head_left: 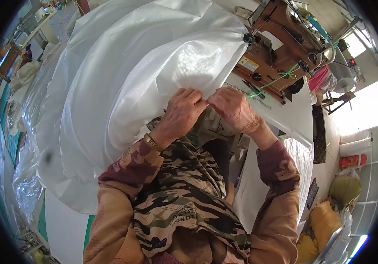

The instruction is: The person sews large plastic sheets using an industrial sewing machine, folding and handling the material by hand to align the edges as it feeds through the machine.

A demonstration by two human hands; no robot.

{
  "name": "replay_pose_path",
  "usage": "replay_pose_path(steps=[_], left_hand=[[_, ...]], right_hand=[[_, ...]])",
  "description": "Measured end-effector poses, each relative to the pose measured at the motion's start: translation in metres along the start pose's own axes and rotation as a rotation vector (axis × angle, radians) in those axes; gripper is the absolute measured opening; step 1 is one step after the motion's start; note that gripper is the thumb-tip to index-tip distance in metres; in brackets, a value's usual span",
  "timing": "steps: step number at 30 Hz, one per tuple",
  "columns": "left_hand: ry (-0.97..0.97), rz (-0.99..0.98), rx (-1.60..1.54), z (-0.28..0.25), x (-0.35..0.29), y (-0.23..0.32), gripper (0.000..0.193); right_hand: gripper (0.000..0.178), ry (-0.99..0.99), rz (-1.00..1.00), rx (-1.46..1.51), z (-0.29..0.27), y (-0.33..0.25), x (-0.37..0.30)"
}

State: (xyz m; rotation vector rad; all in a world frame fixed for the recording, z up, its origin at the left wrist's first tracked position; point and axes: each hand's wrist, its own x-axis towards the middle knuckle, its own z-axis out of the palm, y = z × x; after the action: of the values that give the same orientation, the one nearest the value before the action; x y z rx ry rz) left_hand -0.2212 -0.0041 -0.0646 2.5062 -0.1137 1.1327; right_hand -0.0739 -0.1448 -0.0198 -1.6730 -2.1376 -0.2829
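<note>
fingers [201, 104] pinched on the near edge of a white sheet [153, 66]

at the far left, crumpled clear plastic [25, 176] lies in a heap. next to it the white sheet billows in wide folds across the left and middle, narrowing at its upper right to a brown sewing machine [281, 44]. the left hand [182, 112], a gold-coloured band [153, 142] at its wrist, has thumb and fingertips closed on the sheet's edge. below it, camouflage cloth [184, 187] covers the person's front. just beside, the right hand [233, 108] grips the same edge; the bit between the fingertips is mostly hidden. further right, the machine stands on a white table [295, 118], with green string [291, 73] tied to it. at the lower right lies a yellow bundle [325, 220].
</note>
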Motion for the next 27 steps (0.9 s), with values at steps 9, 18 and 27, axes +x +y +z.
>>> replay_pose_path(steps=[9,18,27], left_hand=[[-0.154,0.246,0.038,-0.013,0.013,-0.004,0.007],[-0.235,0.353,-0.125,-0.011,0.028,-0.018,0.007],[-0.23,0.191,-0.263,-0.017,0.033,-0.03,0.003]], right_hand=[[0.015,-0.139,0.027,-0.28,-0.022,0.029,0.027],[0.014,-0.261,0.021,-0.07,-0.023,0.047,0.031],[0.026,-0.082,0.036,0.077,-0.024,0.075,0.035]])
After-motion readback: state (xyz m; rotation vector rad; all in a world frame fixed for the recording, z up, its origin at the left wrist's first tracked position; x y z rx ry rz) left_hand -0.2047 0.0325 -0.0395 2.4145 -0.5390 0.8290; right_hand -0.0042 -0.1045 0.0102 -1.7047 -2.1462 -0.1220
